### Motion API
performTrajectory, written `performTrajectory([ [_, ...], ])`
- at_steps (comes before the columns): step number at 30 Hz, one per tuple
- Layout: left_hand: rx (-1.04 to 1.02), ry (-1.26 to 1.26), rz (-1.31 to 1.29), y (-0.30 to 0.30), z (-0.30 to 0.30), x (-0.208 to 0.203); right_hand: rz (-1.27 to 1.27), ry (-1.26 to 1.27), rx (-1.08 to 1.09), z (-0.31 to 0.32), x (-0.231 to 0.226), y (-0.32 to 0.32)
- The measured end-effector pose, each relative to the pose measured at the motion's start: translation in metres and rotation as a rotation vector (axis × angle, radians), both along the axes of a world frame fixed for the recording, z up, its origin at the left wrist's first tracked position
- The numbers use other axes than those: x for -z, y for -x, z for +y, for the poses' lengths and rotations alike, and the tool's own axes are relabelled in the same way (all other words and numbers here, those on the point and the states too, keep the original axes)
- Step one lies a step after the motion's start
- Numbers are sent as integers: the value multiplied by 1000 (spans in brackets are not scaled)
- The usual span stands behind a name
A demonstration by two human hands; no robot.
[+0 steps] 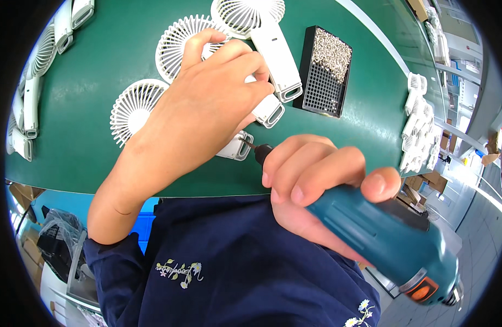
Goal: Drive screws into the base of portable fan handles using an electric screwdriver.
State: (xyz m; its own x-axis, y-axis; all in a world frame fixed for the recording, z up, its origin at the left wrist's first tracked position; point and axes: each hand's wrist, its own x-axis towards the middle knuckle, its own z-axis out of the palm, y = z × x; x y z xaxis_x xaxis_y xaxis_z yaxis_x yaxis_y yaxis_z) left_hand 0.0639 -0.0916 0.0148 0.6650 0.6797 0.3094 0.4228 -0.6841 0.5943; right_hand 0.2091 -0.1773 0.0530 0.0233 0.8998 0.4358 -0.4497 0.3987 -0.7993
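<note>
My left hand (pixel 199 103) reaches over a white handheld fan (pixel 171 52), its fingers curled around the fan's handle. Beneath that hand and wrist lies a nearer white fan (pixel 135 111), whose looped handle end sticks out on the right. My right hand (pixel 316 174) is wrapped around a teal electric screwdriver (pixel 376 234). The driver's thin bit points left and meets the handle end of the nearer fan, as far as I can see. A third white fan (pixel 275 52) lies just beyond, its handle slanting toward me. My left palm hides the middle of the two nearer fans.
Right of the fans, a black perforated tray (pixel 306 68) holds many small metal screws (pixel 331 48). More white fans (pixel 34 98) line the green table's (pixel 98 32) left edge, and others (pixel 417 128) are piled at its right. A plastic-wrapped black object (pixel 60 240) sits lower left.
</note>
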Motion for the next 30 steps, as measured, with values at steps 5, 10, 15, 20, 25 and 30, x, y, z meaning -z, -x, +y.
performTrajectory([
  [5, 1, -4, 9, 1, 1, -2, -42, -82, 51, 2, 6, 5],
  [10, 5, 0, 37, 0, -1, 0, 0, -75, 67, 5, 7, 5],
  [15, 0, 1, 8, 0, -1, 0, 56, -132, 193, 3, 1, 4],
  [20, -4, 24, 4, 0, -3, -2, 104, -162, 332, 10, -3, -41],
  [25, 16, 39, 20, 4, 0, -8, 40, -153, 585, 19, 9, -66],
  [30, 160, 126, 60, 24, 0, -47, 94, -176, 524, 12, 12, -90],
])
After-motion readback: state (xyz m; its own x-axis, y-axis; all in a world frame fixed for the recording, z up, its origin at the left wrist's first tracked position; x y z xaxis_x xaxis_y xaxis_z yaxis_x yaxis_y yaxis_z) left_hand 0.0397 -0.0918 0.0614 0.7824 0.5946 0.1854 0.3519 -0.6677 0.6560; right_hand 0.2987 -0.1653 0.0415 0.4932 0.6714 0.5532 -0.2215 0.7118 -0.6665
